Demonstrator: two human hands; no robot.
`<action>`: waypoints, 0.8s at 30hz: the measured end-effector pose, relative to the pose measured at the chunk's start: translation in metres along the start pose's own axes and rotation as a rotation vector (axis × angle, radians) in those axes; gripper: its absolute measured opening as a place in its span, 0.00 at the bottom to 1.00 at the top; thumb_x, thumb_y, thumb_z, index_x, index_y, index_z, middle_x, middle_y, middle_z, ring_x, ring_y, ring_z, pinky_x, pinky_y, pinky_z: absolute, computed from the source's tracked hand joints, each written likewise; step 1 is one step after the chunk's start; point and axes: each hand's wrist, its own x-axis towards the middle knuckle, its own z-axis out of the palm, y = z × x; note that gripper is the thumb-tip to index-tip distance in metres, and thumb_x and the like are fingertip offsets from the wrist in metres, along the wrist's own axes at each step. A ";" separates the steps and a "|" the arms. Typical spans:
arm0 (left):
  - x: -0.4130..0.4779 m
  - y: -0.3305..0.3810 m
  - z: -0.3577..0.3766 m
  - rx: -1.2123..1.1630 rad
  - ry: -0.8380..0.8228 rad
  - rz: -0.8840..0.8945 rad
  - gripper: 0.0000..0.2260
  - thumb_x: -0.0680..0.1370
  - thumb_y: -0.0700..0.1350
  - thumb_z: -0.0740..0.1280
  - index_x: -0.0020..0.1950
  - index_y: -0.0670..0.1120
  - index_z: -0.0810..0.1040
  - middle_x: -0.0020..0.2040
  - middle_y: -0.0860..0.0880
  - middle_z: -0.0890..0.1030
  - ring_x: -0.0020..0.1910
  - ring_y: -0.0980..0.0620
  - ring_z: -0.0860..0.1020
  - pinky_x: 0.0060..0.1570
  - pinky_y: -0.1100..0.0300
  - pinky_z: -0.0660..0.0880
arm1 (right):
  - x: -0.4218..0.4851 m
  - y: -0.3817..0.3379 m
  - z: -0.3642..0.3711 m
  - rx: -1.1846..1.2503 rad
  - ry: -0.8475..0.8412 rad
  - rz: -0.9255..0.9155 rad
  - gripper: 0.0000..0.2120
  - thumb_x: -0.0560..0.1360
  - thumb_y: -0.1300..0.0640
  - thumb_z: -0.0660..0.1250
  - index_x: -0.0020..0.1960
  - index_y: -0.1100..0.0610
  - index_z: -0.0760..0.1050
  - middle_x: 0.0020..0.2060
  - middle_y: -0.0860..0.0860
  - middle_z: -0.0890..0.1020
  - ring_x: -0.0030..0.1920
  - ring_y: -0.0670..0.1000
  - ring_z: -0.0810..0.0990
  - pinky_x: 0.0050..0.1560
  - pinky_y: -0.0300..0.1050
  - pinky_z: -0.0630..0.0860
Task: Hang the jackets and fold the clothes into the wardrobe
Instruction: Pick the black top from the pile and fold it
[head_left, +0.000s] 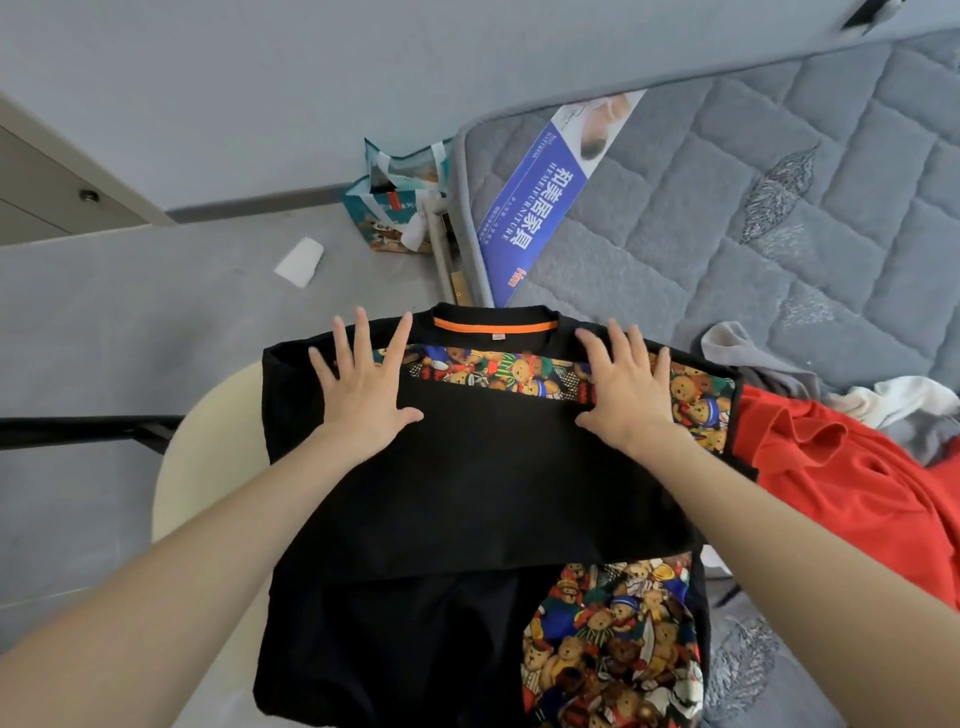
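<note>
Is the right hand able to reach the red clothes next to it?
Probably yes. The right hand lies flat and empty on the black shirt. The red garment sits just beside it on that same side, uncovered, with only flat shirt fabric between them.

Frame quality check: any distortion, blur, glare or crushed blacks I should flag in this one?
Head view: strong wide-angle bending, the mattress edge curves and the forearms swell toward the bottom corners. Head view light is soft and even, no glare, no hard shadows. The left hand, right hand and bear print are sharp; the black shirt shows almost no fold detail.
</note>
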 end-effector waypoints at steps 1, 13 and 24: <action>0.011 -0.002 -0.004 0.035 -0.041 -0.003 0.57 0.67 0.64 0.73 0.74 0.56 0.28 0.77 0.40 0.36 0.75 0.36 0.35 0.68 0.32 0.40 | 0.009 0.003 -0.003 -0.017 -0.063 0.018 0.53 0.67 0.52 0.77 0.78 0.50 0.43 0.78 0.55 0.47 0.77 0.58 0.42 0.74 0.66 0.44; 0.019 -0.008 -0.012 -0.002 -0.028 0.060 0.30 0.65 0.58 0.77 0.59 0.43 0.76 0.48 0.45 0.82 0.51 0.43 0.78 0.49 0.56 0.69 | 0.012 -0.003 -0.003 -0.142 -0.057 0.028 0.16 0.70 0.52 0.73 0.54 0.56 0.73 0.50 0.55 0.80 0.50 0.58 0.80 0.40 0.45 0.67; 0.036 -0.022 -0.120 -0.115 0.426 0.065 0.18 0.72 0.48 0.74 0.32 0.45 0.65 0.26 0.50 0.64 0.33 0.43 0.70 0.40 0.56 0.60 | 0.030 -0.018 -0.121 -0.165 0.513 -0.136 0.11 0.72 0.66 0.64 0.47 0.56 0.64 0.42 0.56 0.81 0.42 0.61 0.78 0.42 0.47 0.61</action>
